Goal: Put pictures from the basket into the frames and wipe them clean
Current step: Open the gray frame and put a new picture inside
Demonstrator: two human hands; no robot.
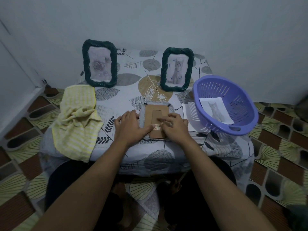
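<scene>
Right now the frame lies face down near the front edge of the table, its brown backing up, and both hands are on it. The left hand holds its left side, fingers bent over the rim and thumb stretched across the backing toward the barcode sticker. The right hand covers the lower right part, fingers bent with the tips down on the backing; whether they pinch anything there I cannot tell. Just right of the frame a white sheet lies flat, its far side hidden behind the basket. The basket sits at the table's right edge and holds one picture of a cat, leaning against its inner wall. Behind, a rose frame and a cat frame stand upright, each already filled. A yellow cloth is heaped at the left, draping over the table's edge.
</scene>
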